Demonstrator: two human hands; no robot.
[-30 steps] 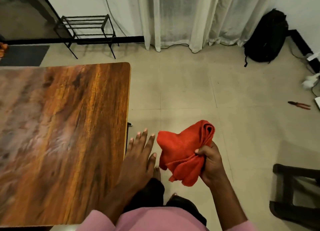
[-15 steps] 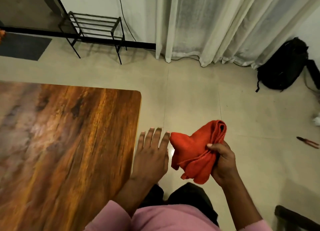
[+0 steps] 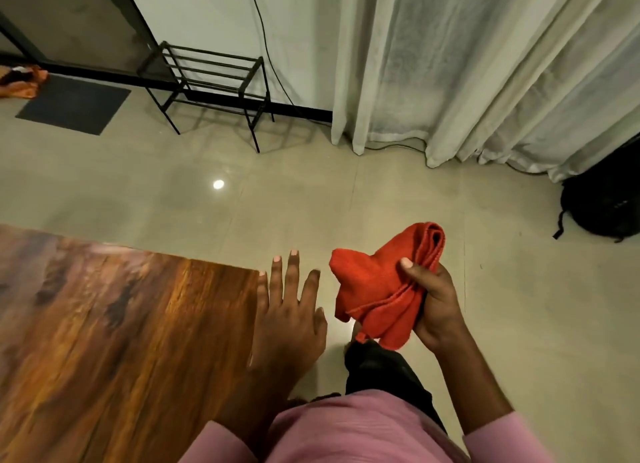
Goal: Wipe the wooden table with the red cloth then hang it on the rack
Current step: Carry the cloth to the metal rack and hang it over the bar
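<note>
A bunched red cloth (image 3: 377,286) hangs in the air over the floor, gripped by my right hand (image 3: 434,306) at the lower right of centre. My left hand (image 3: 289,310) is open with fingers spread, just off the right edge of the wooden table (image 3: 114,341), and holds nothing. The table fills the lower left. A low black metal rack (image 3: 211,78) with horizontal bars stands on the floor against the far wall, upper left of centre, well away from both hands.
White curtains (image 3: 467,64) hang along the far wall at right. A black backpack (image 3: 606,202) lies on the floor at the far right. A dark mat (image 3: 74,104) and an orange cloth (image 3: 20,81) sit at the far left. Tiled floor stretches between table and rack.
The view has tilted up and moved toward the rack, which looks larger and nearer. The table has slid down and left in the frame. Both hands keep the same pose, cloth still held.
</note>
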